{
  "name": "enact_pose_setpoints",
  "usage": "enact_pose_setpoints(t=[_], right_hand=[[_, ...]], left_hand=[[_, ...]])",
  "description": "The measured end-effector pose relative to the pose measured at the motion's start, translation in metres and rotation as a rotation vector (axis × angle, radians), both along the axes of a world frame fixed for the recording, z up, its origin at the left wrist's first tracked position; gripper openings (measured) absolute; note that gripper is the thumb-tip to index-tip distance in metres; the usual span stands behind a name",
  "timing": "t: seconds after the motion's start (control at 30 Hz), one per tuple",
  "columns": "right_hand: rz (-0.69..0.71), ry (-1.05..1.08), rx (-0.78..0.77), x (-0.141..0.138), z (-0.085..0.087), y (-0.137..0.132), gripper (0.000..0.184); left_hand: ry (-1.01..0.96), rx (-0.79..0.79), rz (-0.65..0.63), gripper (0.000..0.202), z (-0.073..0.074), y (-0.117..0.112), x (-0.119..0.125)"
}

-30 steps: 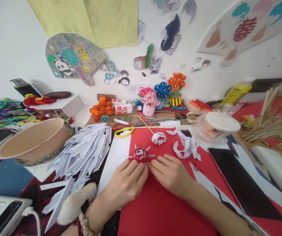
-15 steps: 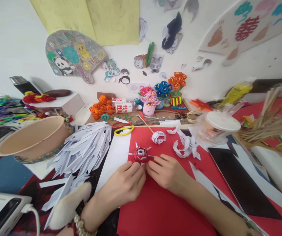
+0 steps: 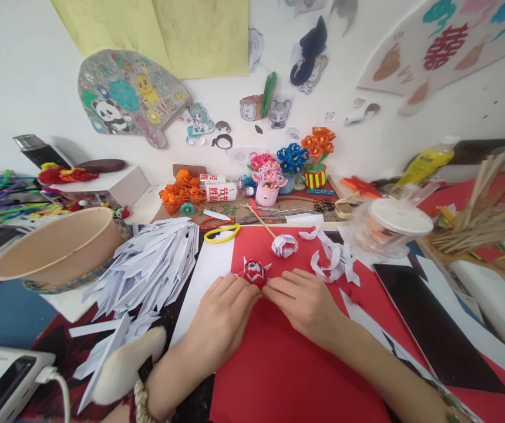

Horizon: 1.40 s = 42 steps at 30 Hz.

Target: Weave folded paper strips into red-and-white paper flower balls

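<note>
A small red and white folded paper flower (image 3: 255,271) is held just above the red paper sheet (image 3: 292,364). My left hand (image 3: 228,314) pinches its lower left edge, and the fingers of my right hand (image 3: 303,299) are closed on its lower right edge. The fingertips of both hands nearly meet below the bloom and hide its underside. Pointed tips stick out around its top. Just beyond lies a white paper flower (image 3: 285,246) on a thin wooden stick. Curled white paper strips (image 3: 334,261) rest to the right of it.
Left of my hands lie a heap of white paper strips (image 3: 151,267) and a beige bowl (image 3: 59,247). Yellow-handled scissors (image 3: 221,234) sit beyond. A black tablet (image 3: 437,326) and a lidded cup (image 3: 397,226) stand right. Flower pots (image 3: 267,195) line the wall.
Both hands have shifted slightly up and closer round the red and white flower. The flower has tilted, and its side tips have been drawn in or covered by fingers.
</note>
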State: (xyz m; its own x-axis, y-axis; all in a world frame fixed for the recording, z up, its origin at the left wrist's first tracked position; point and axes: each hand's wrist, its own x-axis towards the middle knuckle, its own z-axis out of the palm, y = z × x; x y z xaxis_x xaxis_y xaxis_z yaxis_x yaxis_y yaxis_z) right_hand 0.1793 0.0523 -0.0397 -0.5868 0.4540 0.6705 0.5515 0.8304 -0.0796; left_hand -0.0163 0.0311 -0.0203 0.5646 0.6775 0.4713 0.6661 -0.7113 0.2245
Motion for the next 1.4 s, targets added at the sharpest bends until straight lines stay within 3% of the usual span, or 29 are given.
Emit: enact_pose_setpoints(t=[0.13,0.23,0.47,0.7,0.93,1.4], right_hand=[[0.009,0.294,-0.279,-0.005,0.003,-0.003,0.018],[0.012,0.384,-0.408,-0.01,0.009,-0.005,0.015],[-0.058,0.523,-0.501,-0.016,0.019,-0.007,0.008],[-0.085,0.581,-0.529,-0.021,0.019,-0.009,0.009],[-0.002,0.565,-0.687,-0.021,0.026,-0.007,0.014],[-0.096,0.608,-0.702,-0.022,0.033,-0.011,0.01]], left_hand=[[-0.138,-0.027,0.128,0.013,0.005,0.001,0.0],[-0.173,0.034,0.164,0.011,0.008,0.001,-0.001],[-0.322,-0.001,0.255,0.012,0.016,0.004,0.005],[-0.425,-0.104,0.312,0.013,0.013,0.006,0.007],[-0.433,-0.23,0.235,0.019,0.016,0.008,0.007],[-0.513,-0.263,0.296,0.01,0.024,0.004,0.01]])
